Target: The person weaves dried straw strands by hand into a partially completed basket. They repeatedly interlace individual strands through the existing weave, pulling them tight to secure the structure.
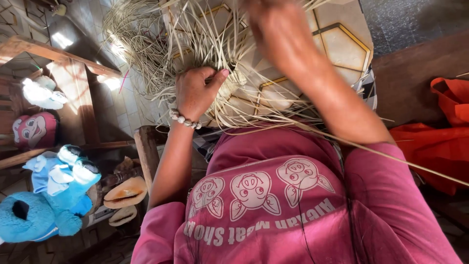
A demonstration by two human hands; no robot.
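My left hand (196, 90), with a shell bracelet at the wrist, grips a bundle of pale dried straw strips (215, 58) where a woven piece begins. Loose strips fan out from it in all directions. My right hand (273, 27) is raised above the straw, blurred, with its fingers partly cut off by the top edge; it seems to pull a thin strip (381, 154) that runs down to the right across my pink sleeve. What the right fingers hold is hard to see.
A tiled floor with hexagon patterns (342, 46) lies below. Wooden furniture (73, 83) stands at left, with blue plush toys (53, 195), a red plush (34, 129) and seashells (124, 193). An orange bag (439, 142) sits at right.
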